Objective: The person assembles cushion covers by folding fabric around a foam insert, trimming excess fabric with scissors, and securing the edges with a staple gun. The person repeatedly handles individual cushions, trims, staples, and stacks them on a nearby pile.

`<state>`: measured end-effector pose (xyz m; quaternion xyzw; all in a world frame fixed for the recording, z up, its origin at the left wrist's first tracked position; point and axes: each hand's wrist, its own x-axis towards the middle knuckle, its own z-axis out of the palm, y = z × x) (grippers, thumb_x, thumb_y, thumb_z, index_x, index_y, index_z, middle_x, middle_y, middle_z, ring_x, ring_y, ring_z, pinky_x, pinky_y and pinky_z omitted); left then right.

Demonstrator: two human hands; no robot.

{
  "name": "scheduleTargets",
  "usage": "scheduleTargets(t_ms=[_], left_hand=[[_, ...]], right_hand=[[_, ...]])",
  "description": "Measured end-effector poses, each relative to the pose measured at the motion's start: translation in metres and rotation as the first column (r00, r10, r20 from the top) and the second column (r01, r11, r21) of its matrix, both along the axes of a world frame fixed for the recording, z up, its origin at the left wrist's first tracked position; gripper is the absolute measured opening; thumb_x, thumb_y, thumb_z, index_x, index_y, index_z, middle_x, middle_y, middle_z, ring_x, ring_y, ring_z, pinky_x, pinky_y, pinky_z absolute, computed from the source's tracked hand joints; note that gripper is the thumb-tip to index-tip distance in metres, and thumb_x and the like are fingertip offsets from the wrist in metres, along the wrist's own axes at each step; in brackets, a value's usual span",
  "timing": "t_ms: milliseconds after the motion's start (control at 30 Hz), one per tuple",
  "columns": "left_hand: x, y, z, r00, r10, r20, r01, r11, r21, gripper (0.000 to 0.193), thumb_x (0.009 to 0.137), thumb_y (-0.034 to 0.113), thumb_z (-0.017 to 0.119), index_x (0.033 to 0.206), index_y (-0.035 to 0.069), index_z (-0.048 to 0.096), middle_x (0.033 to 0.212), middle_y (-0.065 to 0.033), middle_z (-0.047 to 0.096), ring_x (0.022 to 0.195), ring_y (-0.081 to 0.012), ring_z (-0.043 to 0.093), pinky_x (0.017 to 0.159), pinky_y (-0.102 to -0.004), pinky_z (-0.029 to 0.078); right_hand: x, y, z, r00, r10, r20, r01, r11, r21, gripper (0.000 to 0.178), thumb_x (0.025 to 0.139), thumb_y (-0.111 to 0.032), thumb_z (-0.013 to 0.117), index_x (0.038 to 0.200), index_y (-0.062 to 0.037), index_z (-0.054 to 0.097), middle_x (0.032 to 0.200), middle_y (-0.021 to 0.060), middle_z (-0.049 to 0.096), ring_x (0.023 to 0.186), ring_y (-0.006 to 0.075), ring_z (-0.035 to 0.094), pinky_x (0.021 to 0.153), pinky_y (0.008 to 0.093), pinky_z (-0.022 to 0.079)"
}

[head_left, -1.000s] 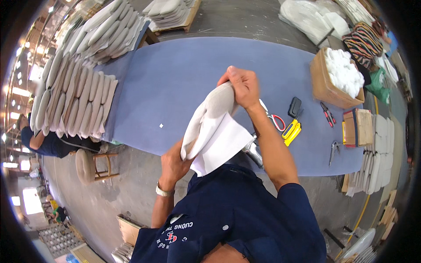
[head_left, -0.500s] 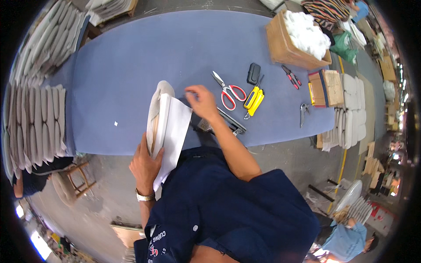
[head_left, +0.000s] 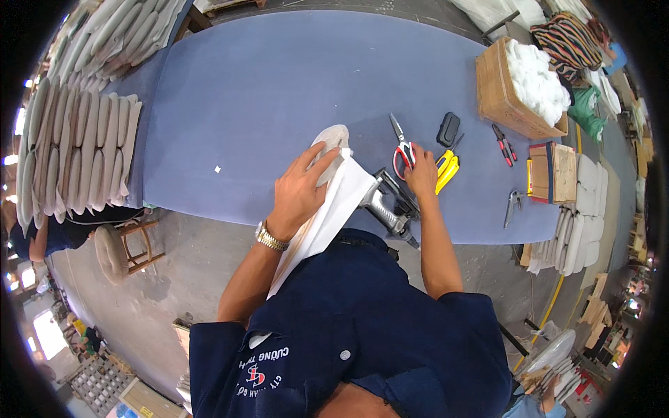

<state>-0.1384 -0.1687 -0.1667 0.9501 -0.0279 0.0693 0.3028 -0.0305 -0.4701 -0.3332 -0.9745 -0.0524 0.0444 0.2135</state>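
Head view, and closest in we have the navy shirt [head_left: 390, 299], with a cushion [head_left: 334, 136] slanting up from it across the table's near edge, a sheet of white cloth [head_left: 352, 187] folded out along its side. Left hand [head_left: 301, 191] is right on it, fingers spread over the cushion's upper face; whether the thumb closes underneath, I cannot tell. A metal watch [head_left: 272, 237] sits on that wrist. Just beside the cloth lies a silver-and-black gun-shaped tool [head_left: 383, 207], and past it the right hand [head_left: 422, 174] is on the scissors [head_left: 402, 150], fingers pinching the red-and-white handles, blades pointing away on the blue table [head_left: 279, 83]. Near those knuckles, two yellow-handled tools [head_left: 448, 175]; farther right, a grey hand tool [head_left: 513, 207] near the edge. Just beyond the yellow pair sits a black case [head_left: 448, 129], with red-handled pliers [head_left: 504, 145] off to its right. Farther back, a cardboard box [head_left: 498, 94] brims with white stuffing [head_left: 540, 80], while over on the left, stacked cushions [head_left: 80, 150] stand in tight rows.
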Motion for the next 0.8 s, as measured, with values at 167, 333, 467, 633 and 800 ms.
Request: scheduleTargets(t_ms=[167, 333, 467, 633, 800], left_hand=[[0.008, -0.001, -0.019, 0.997, 0.066, 0.035, -0.057, 0.976, -0.212, 0.044, 0.086, 0.005, 0.069, 0.129, 0.014, 0.073, 0.134, -0.0117, 0.069, 0.109, -0.0333, 0.071, 0.091, -0.0398, 0.059], [0.011, 0.009, -0.029, 0.990, 0.144, -0.005, -0.140, 0.954, -0.264, 0.043, 0.086, 0.006, 0.068, 0.127, 0.019, 0.074, 0.132, -0.0101, 0.070, 0.102, -0.0310, 0.073, 0.083, -0.0381, 0.061], [0.021, -0.020, 0.011, 0.993, 0.012, 0.121, -0.013, 1.000, 0.008, 0.033, 0.092, 0.012, 0.069, 0.124, 0.017, 0.075, 0.132, -0.0098, 0.069, 0.103, -0.0303, 0.073, 0.083, -0.0390, 0.061], [0.031, -0.023, -0.007, 0.990, -0.031, 0.138, 0.019, 0.996, 0.089, 0.027, 0.092, 0.018, 0.074, 0.119, 0.017, 0.076, 0.128, -0.0064, 0.071, 0.100, -0.0276, 0.074, 0.080, -0.0377, 0.061], [0.040, -0.015, 0.000, 0.994, -0.077, 0.079, 0.068, 0.992, 0.107, 0.020, 0.091, 0.019, 0.075, 0.111, 0.014, 0.077, 0.125, -0.0025, 0.072, 0.086, -0.0258, 0.075, 0.069, -0.0370, 0.059]], right_hand=[[0.011, -0.003, 0.018, 0.944, -0.047, -0.327, 0.169, 0.919, 0.357, 0.072, 0.081, -0.001, 0.070, 0.149, -0.0071, 0.048, 0.114, 0.0174, 0.067, 0.099, 0.0305, 0.069, 0.088, 0.0419, 0.055], [-0.021, 0.019, 0.059, 0.916, 0.149, -0.373, 0.282, 0.420, 0.862, 0.073, 0.085, 0.006, 0.064, 0.154, -0.0030, 0.041, 0.102, 0.0083, 0.068, 0.085, 0.0137, 0.065, 0.077, 0.0302, 0.054], [-0.052, 0.050, 0.116, 0.921, 0.213, -0.326, 0.234, 0.366, 0.901, 0.048, 0.095, -0.007, 0.071, 0.140, -0.0001, 0.055, 0.088, 0.0023, 0.062, 0.071, 0.0097, 0.060, 0.064, 0.0264, 0.051], [-0.071, 0.065, 0.153, 0.891, 0.347, -0.294, 0.210, 0.258, 0.943, 0.032, 0.104, -0.024, 0.066, 0.124, -0.0012, 0.055, 0.076, 0.0035, 0.060, 0.063, 0.0119, 0.059, 0.058, 0.0272, 0.049], [-0.088, 0.070, 0.163, 0.813, 0.542, -0.212, 0.249, 0.006, 0.969, 0.036, 0.108, -0.032, 0.060, 0.128, -0.0040, 0.050, 0.078, 0.0058, 0.060, 0.065, 0.0155, 0.062, 0.059, 0.0290, 0.051]])
